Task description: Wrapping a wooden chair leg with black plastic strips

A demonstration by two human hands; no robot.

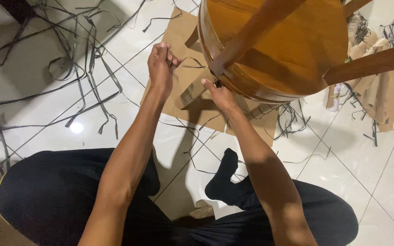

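Observation:
A round brown wooden stool [292,50] lies tipped toward me, its legs pointing out of view. My left hand [161,64] is raised left of the stool and pinches a thin dark strand [192,61] that runs to the stool's rim. My right hand [220,94] presses against the rim where a leg joins it, fingers closed around the strand's end there. Both arms reach out over my crossed legs in black trousers.
Brown cardboard sheets [183,45] lie on the white tile floor under the stool. Many dark plastic strips [83,86] are scattered at the left. More cardboard and scraps [379,91] sit at the right. My black-socked foot [224,175] rests in front.

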